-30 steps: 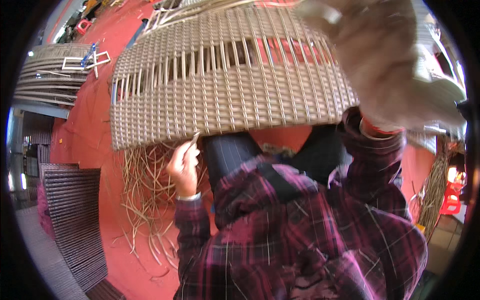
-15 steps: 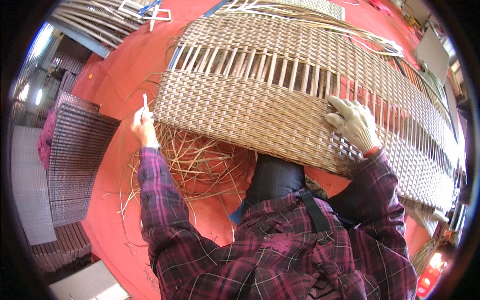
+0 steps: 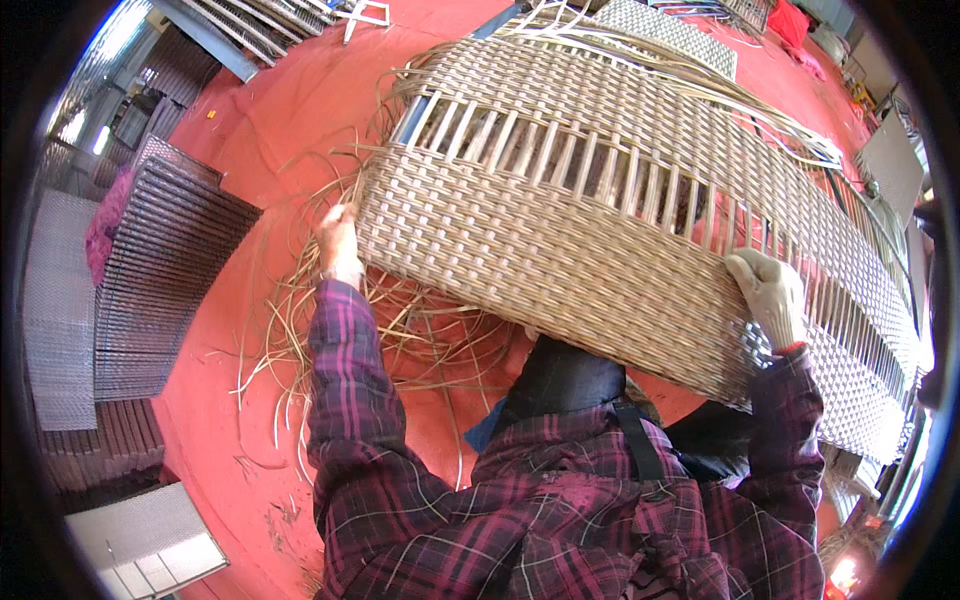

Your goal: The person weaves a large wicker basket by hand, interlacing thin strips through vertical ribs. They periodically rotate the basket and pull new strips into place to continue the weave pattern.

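Note:
A large tan woven wicker panel (image 3: 560,250) lies tilted across my lap. Bare lengthwise strands (image 3: 600,170) show in a gap between its woven bands. My left hand (image 3: 338,240), bare, is closed at the panel's left edge; whatever its fingers hold is hidden. On my right, a pale knit glove covers my right hand (image 3: 773,290), which is closed with thumb and fingers together by the upper border of the near woven band. I cannot make out what lies between those fingers.
Loose wicker strips (image 3: 420,325) lie tangled on the red floor (image 3: 265,290) below the panel's left end. More strips (image 3: 740,105) run along its far edge. Dark woven panels (image 3: 165,270) lean at the left, and a pale panel (image 3: 150,545) lies at lower left.
My right hand has gone from spread fingers on the panel to closed, a little nearer to me and rightward. My left hand has moved right to the panel's edge; the pale strip above it no longer shows.

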`<state>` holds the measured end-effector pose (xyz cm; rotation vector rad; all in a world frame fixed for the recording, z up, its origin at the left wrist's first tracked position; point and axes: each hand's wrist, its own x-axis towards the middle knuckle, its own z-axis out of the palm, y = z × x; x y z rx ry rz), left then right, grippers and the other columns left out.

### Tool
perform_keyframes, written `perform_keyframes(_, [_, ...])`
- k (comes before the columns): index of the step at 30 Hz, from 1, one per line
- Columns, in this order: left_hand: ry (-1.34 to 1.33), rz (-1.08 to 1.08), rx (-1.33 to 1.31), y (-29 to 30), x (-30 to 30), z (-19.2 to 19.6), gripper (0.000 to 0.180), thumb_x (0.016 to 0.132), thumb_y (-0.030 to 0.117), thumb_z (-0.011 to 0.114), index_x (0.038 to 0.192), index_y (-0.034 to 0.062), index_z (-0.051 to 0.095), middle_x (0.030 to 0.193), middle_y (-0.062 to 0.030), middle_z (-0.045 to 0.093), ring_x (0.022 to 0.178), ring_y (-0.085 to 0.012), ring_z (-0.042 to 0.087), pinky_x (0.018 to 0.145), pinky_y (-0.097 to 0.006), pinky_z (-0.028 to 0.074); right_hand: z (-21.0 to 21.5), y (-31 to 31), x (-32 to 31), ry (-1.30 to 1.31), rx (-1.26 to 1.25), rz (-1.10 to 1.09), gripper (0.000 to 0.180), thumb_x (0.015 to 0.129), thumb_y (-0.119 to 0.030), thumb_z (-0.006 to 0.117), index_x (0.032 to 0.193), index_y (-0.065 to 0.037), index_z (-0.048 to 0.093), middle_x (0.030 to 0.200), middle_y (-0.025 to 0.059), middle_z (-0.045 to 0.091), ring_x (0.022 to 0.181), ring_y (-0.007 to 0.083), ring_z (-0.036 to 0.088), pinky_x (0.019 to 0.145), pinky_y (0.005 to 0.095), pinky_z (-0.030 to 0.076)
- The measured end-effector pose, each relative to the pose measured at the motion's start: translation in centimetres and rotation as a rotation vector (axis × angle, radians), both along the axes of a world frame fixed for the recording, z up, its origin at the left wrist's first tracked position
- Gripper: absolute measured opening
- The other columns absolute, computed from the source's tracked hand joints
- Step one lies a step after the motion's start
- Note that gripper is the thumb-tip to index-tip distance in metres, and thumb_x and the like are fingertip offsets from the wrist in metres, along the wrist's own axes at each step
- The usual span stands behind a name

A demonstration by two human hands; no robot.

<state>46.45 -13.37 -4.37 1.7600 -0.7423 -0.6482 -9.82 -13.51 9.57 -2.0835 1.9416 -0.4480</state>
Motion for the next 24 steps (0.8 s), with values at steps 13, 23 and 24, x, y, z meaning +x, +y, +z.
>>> perform_keyframes(13, [0.059,-0.138,-0.294,8.6,-5.6,0.8,0.012,0.092,0.006,0.065,0.101,-0.0014,0.067,0.086,-0.0009,0.063,0.074,-0.0061,0.054,0.065,-0.021,0.045,-2.2,1.0,-3.6,0.130,0.075,-0.041,0.035,0.092,-0.034,0.063,0.107,-0.003,0.069,0.090,0.0117,0.067,0.083,0.0195,0.062,0.075,0.0343,0.048])
perform_keyframes(23, [-0.784,-0.365,-0.451,1.6,-0.7,7.7,0.016,0.085,-0.003,0.060,0.097,0.0008,0.069,0.084,-0.0097,0.065,0.070,-0.0213,0.063,0.064,-0.032,0.050,0.4,-5.5,11.1,0.325,-0.394,0.501,0.030,0.080,-0.017,0.072,0.109,-0.007,0.069,0.111,0.0101,0.067,0.102,0.0269,0.062,0.087,0.0386,0.049])
perform_keyframes(24, [-0.991,-0.400,-0.427,0.4,-0.7,8.0,0.016,0.083,-0.002,0.061,0.095,0.0034,0.069,0.082,-0.0092,0.064,0.067,-0.0242,0.062,0.062,-0.035,0.049,0.4,-6.1,13.9,0.301,-0.408,0.529,0.029,0.080,-0.016,0.072,0.108,-0.008,0.069,0.109,0.0097,0.068,0.100,0.0266,0.063,0.086,0.0384,0.050])
